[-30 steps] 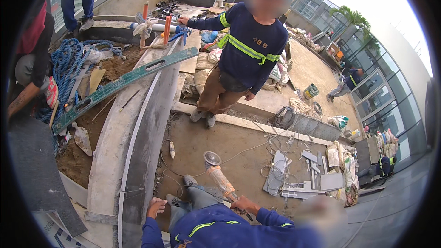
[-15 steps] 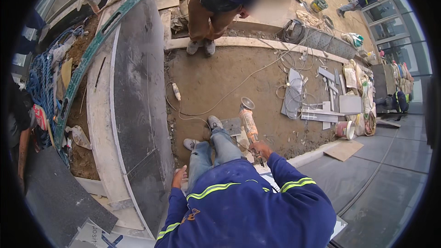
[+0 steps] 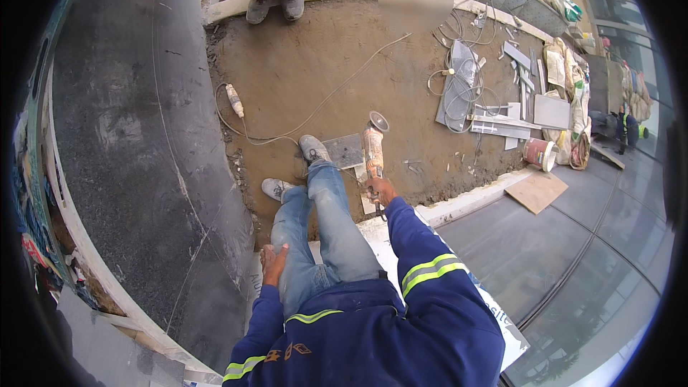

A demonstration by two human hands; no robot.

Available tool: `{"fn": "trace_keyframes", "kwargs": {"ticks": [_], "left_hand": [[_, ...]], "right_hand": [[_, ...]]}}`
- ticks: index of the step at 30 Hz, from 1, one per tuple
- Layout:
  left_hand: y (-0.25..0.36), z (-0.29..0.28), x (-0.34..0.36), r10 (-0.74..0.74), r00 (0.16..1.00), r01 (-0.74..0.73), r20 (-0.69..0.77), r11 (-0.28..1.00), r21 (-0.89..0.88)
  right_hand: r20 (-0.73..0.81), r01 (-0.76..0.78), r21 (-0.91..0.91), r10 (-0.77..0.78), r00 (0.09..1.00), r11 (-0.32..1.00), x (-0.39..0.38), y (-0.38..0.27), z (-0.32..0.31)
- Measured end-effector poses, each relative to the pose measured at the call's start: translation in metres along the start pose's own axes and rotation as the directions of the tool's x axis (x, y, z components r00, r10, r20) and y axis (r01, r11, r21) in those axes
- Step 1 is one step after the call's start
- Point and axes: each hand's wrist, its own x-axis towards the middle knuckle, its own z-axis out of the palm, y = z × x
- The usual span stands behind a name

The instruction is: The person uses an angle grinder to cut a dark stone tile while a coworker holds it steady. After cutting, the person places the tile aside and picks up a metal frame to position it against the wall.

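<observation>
Evidently our right hand grips the grinder to the right of our legs, our left hand loosely open, and the cord by our shoes could trip us if stepped into.

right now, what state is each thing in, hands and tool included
Right hand: closed around the angle grinder
Left hand: open, nothing in it
Angle grinder: held, disc end pointing away from the wearer
Disc: fitted; spinning or still, cannot tell
White connector: lying on the dirt
Bucket: open-topped, no lid visible
Brown board: lying flat
Grey panels: loose, some overlapping
</observation>
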Motion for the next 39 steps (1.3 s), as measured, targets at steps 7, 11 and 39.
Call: {"fn": "trace_keyframes", "kwargs": {"ticks": [7, 11, 39], "left_hand": [[0.004, -0.015, 0.000, 0.001, 1.000, -0.012, -0.030, 0.931, -0.364], [0.015, -0.021, -0.011, 0.009, 0.994, -0.050, -0.111, 0.927, -0.372], [-0.085, 0.002, -0.004, -0.227, 0.970, 0.190, 0.087, 0.486, -0.853]], "right_hand": [[-0.088, 0.022, -0.024, -0.024, 0.996, 0.999, 0.160, -0.029, -0.003], [-0.154, 0.023, 0.158, 0.002, 0.988, 0.987, 0.233, -0.071, 0.000], [-0.477, 0.034, -0.596, -0.389, 0.788, 0.802, 0.384, -0.033, 0.029]]}}
